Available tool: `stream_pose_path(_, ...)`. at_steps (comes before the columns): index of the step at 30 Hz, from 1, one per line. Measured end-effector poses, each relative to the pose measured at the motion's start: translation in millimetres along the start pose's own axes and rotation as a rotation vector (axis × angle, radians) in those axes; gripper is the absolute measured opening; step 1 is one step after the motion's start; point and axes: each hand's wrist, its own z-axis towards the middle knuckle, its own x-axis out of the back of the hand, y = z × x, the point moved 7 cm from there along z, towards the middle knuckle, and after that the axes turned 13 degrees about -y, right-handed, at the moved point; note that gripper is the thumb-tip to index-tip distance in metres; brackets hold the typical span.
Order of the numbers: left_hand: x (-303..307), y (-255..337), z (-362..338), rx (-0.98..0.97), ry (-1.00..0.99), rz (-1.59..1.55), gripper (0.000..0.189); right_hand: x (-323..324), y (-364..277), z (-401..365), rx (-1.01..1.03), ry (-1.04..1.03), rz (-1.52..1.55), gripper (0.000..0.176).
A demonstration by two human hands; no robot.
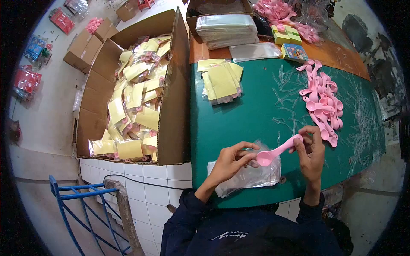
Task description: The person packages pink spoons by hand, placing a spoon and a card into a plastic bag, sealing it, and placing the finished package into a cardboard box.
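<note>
Above the near edge of the table, a pink spoon [279, 152] is held level between my two hands. My right hand [311, 151] pinches the end of its handle. At the other end, the fingertips of my left hand [234, 162] close at the rim of the bowl. Clear plastic bags [250, 179] lie in a stack on the table beneath the spoon. Off to the right is a pile of pink spoons [323, 102]. Packed bags with yellow cards [221, 82] sit farther back on the table.
To the left stands a large open cardboard box [175, 89] full of packed bags with yellow cards. At the back are a thick stack of clear bags [226, 30] and yellow card blocks [288, 35]. Plastic scraps [363, 123] litter the green table [252, 115]. A blue metal frame [81, 194] stands lower left.
</note>
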Motion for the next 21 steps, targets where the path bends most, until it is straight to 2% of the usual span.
stream_pose_path(1, -1.4, 0.0, 0.6, 0.006, -0.010, 0.033, 0.023, 2.0, -1.4, -0.3, 0.028, 0.045, 0.014, 0.018)
stream_pose_path(6, -3.3, -0.7, 1.4, -0.082, -0.010, -0.202, 0.025, 8.5, -10.0, -1.8, 0.134, 0.193, 0.034, 0.018)
stream_pose_path(9, 0.0, -0.9, 0.1, -0.056, 0.017, -0.167, 0.027, 0.7, -11.4, 1.5, 0.091, 0.092, -0.036, 0.017)
stream_pose_path(15, 0.9, -2.9, -0.2, -0.019, 0.037, -0.142, 0.029, 2.9, -9.6, 2.4, 0.105, 0.146, 0.043, 0.018)
stream_pose_path(19, 1.2, 0.1, -0.2, 0.010, 0.007, -0.109, 0.029, -8.2, -6.8, 5.9, 0.031, 0.021, -0.016, 0.019)
stream_pose_path(21, 0.6, -1.2, 0.9, -0.047, 0.020, -0.120, 0.028, -13.3, -4.4, 7.8, 0.004, -0.012, 0.004, 0.019)
